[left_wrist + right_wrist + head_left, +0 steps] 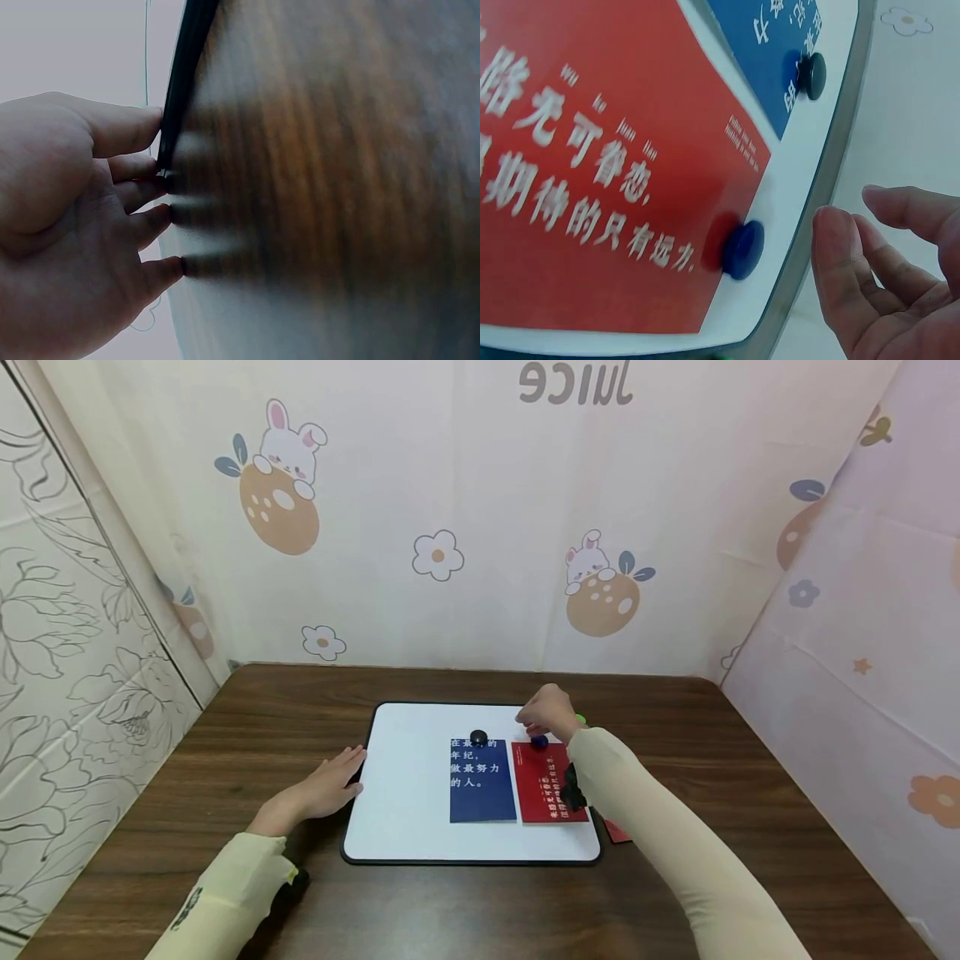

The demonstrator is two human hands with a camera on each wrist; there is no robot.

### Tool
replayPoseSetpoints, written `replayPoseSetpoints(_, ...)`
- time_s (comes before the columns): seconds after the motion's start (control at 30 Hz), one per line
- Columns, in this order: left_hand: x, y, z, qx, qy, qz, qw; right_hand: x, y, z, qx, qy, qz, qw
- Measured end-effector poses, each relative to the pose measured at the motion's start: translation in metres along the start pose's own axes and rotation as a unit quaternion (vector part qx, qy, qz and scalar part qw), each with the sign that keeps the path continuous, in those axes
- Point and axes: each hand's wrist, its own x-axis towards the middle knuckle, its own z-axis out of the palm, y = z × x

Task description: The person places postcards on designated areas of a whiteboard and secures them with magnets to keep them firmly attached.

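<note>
A whiteboard [397, 793] with a black frame lies on the table. My left hand [318, 789] rests beside its left edge, and in the left wrist view the extended fingertips touch the black frame. On the board are a blue card [483, 797] under a black round magnet [478, 737] and a red card [540, 785] under a blue round magnet [744, 250]; both cards bear white writing. My right hand [550, 710] hovers by the top of the red card. In the right wrist view its fingers are loosely bent, apart from the blue magnet, with nothing between them.
The dark wooden table [465, 910] extends around the board. A red piece [617, 832] shows past the board's lower right corner, partly hidden by the right arm. Something green [581, 718] peeks out beside the right wrist. A patterned curtain [465, 468] hangs behind the table.
</note>
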Motion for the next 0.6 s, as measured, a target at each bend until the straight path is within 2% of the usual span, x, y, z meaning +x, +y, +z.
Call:
replayPoseSetpoints(0.23,-0.001,0.001,0.0,-0.002,0.001,0.0,1.0,-0.006,0.012,-0.017,0.012,-0.011,-0.001,1.0)
replayPoseSetpoints(0.6,-0.001,0.003,-0.001,-0.003,0.001,-0.002,1.0,-0.008,0.039,-0.042,0.035,-0.001,0.009,0.999)
